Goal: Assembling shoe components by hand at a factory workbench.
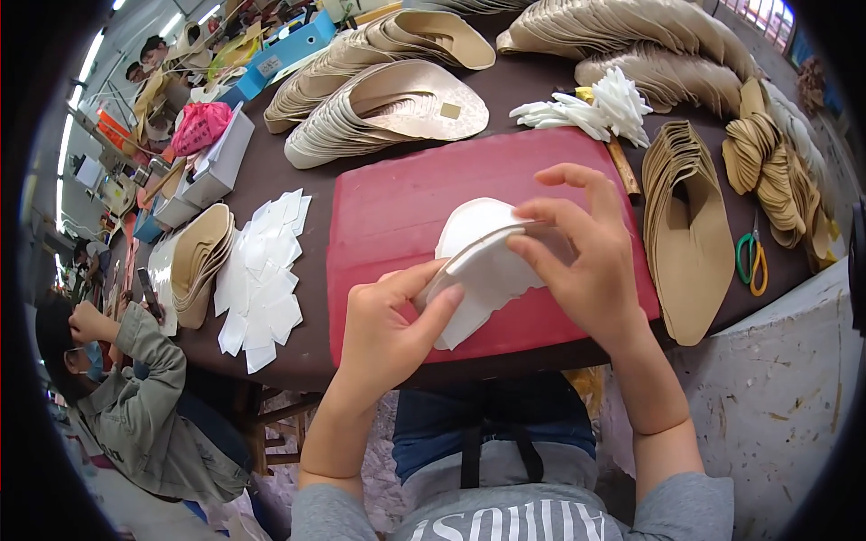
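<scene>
Above a red mat I hold a pale, curved shoe upper piece, white on its far part and beige along its folded edge. My left hand pinches its near left end between thumb and fingers. At the far right edge, my right hand grips it between thumb and fingers, with the upper fingers raised and bent. The palms partly hide the piece's ends. Left of the mat lies a spread of white cut pieces.
Nested beige shoe uppers fill the far side. White finger-like pieces lie beside a wooden-handled tool. Tan uppers and green-orange scissors are at right. A co-worker sits at left near a white box.
</scene>
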Tool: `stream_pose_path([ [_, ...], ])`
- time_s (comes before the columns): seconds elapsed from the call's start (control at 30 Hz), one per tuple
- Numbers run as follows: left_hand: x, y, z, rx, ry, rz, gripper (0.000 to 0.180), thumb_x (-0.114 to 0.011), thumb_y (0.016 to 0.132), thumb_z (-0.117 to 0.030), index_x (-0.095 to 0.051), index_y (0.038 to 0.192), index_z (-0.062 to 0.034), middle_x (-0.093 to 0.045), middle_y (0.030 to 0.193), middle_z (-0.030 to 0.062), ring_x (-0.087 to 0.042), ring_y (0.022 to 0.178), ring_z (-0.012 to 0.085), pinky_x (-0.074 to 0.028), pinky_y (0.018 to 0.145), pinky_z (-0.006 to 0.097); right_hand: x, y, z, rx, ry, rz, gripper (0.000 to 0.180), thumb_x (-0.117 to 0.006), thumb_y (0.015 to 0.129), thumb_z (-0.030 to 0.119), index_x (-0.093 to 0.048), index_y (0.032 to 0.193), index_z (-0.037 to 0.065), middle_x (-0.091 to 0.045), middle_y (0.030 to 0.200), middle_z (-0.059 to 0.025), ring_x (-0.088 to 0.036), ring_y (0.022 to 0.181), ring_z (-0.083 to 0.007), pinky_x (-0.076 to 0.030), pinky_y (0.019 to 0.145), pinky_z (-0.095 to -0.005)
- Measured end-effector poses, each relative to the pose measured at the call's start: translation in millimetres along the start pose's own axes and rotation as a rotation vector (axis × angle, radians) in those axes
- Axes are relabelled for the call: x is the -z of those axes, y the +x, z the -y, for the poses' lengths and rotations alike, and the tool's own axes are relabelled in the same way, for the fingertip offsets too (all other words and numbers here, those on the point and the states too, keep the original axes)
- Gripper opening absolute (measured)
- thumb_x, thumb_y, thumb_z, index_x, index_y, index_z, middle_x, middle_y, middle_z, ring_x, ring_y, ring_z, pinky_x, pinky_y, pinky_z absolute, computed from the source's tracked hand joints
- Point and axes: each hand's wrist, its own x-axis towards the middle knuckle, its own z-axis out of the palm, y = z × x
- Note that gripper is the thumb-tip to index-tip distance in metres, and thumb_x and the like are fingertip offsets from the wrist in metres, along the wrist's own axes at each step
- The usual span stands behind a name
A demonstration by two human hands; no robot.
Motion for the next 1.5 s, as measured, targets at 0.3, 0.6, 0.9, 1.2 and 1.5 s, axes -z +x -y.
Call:
stream_pose_path([
  [0.3,4,1,-13,-0.057,0.163,-0.029,0.016,-0.068,0.081,-0.007,-0.072,0.096,-0.0029,-0.066,0.073,0.0054,-0.05,0.058,0.0118,-0.043,0.074,0.027,-10,2,15,0.25,-0.156,0.093,0.012,-0.073,0.073,0.008,-0.068,0.083,0.011,-0.061,0.084,-0.002,-0.054,0.091,-0.0177,-0.021,0.112,-0.0443],
  [0.6,18,-8,-19,-0.593,0.36,-0.342,0.018,-0.066,0.082,-0.011,-0.067,0.099,-0.0047,-0.065,0.076,0.0048,-0.054,0.065,0.0178,-0.043,0.074,0.03,17,24,29,0.246,-0.147,0.054,0.016,-0.074,0.072,0.007,-0.066,0.086,0.008,-0.063,0.083,-0.0021,-0.053,0.082,-0.0169,-0.038,0.094,-0.0356],
  [0.9,-29,-15,-59,0.307,-0.836,-0.292,0.026,-0.054,0.089,-0.009,-0.057,0.11,0.0062,-0.066,0.093,0.008,-0.059,0.076,0.0114,-0.045,0.068,0.018,10,14,41,-0.056,0.199,-0.044,0.009,-0.069,0.079,0.006,-0.065,0.086,0.002,-0.063,0.082,-0.002,-0.051,0.076,-0.0137,-0.042,0.074,-0.0268],
  [1.2,33,73,-15,0.183,0.412,0.432,0.034,-0.047,0.083,-0.002,-0.057,0.116,-0.0042,-0.066,0.096,0.0149,-0.064,0.081,0.0291,-0.049,0.074,0.037,43,-53,-10,-0.51,0.07,0.121,0.013,-0.066,0.086,0.011,-0.066,0.089,-0.002,-0.062,0.07,-0.0011,-0.046,0.053,-0.0087,-0.037,0.049,-0.02],
  [1.5,-86,49,12,-0.651,0.755,0.264,0.043,-0.067,0.079,-0.016,-0.057,0.121,-0.009,-0.051,0.134,0.0113,-0.049,0.121,0.0311,-0.038,0.102,0.046,113,-95,-47,-0.339,-0.378,-0.153,0.027,-0.076,0.073,0.007,-0.068,0.099,0.004,-0.062,0.079,-0.002,-0.053,0.063,-0.0171,-0.043,0.058,-0.0254],
])
